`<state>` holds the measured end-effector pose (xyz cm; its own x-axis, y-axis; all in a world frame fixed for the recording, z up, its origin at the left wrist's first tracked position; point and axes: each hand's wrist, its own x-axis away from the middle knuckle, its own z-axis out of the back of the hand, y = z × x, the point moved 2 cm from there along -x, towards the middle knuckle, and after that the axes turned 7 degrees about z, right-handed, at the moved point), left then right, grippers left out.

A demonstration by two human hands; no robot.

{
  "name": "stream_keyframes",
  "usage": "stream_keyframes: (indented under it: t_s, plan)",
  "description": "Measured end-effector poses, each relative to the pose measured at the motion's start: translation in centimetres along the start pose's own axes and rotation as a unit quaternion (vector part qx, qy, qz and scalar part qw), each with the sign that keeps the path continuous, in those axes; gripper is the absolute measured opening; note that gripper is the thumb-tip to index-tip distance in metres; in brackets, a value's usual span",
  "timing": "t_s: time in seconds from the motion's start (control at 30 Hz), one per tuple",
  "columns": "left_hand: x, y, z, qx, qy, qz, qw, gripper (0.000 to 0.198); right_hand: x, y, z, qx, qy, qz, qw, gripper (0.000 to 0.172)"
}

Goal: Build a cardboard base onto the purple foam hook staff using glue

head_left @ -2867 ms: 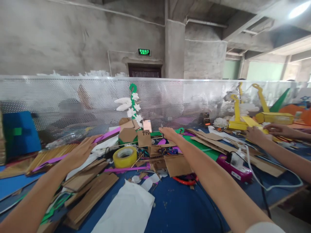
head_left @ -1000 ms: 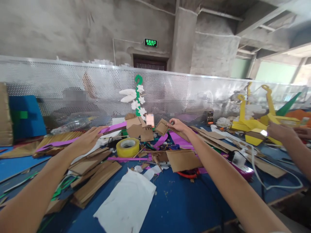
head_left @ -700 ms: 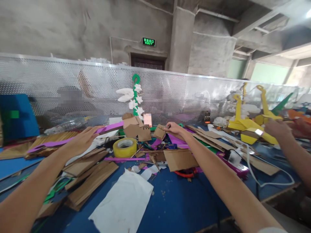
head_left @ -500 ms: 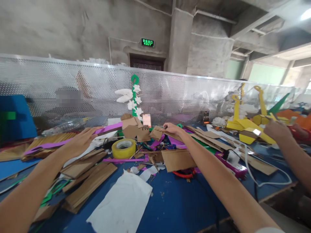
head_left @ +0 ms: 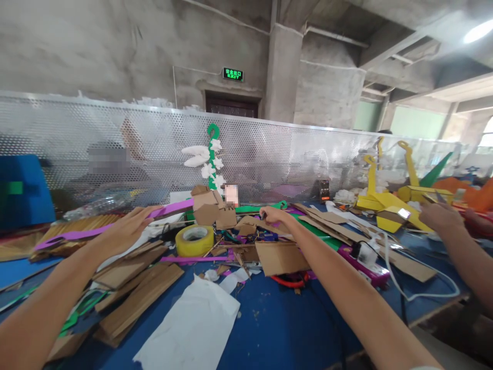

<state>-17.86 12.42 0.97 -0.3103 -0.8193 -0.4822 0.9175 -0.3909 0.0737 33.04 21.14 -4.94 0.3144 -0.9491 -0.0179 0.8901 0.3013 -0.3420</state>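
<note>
My left hand (head_left: 125, 232) lies flat with fingers stretched out on white paper and cardboard strips (head_left: 133, 293), next to a purple strip (head_left: 96, 228). My right hand (head_left: 272, 214) reaches into the middle of the pile, its fingers curled at the edge of a small flat cardboard piece (head_left: 246, 224) low on the heap. A yellow tape roll (head_left: 194, 240) sits between my hands. Behind it stands a brown cardboard model (head_left: 210, 208) beside a green stem with white flowers (head_left: 212, 154).
Loose cardboard, a white sheet (head_left: 192, 326) and coloured scraps litter the blue table (head_left: 292, 329). A purple power strip (head_left: 365, 262) with a white cable lies to the right. Another person's hand (head_left: 439, 216) works by yellow models (head_left: 389, 205). A perforated metal screen (head_left: 288, 159) backs the table.
My right hand has brought the small cardboard piece down from a raised position onto the pile. My left hand has stayed flat in place. The other person's hand has shifted near the yellow models.
</note>
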Motion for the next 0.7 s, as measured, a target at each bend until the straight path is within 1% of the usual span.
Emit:
stream_keyframes:
  t_s: [0.23, 0.4, 0.5, 0.7]
  plan:
    - [0.1, 0.5, 0.2, -0.001, 0.000, -0.009, 1.000, 0.068, -0.4, -1.3, -0.6, 0.058, -0.027, -0.015, 0.998, 0.035]
    - [0.1, 0.5, 0.1, 0.000, -0.006, 0.001, 1.000, 0.068, -0.6, -2.1, -0.6, 0.085, -0.027, -0.021, 0.996, 0.034]
    - [0.2, 0.7, 0.3, -0.002, -0.008, -0.005, 1.000, 0.066, -0.3, -2.2, -0.3, 0.094, -0.008, -0.015, 0.995, 0.034]
    - [0.3, 0.8, 0.4, 0.000, 0.000, -0.020, 1.000, 0.065, 0.5, -1.3, 1.2, 0.105, 0.071, 0.000, 0.992, 0.036]
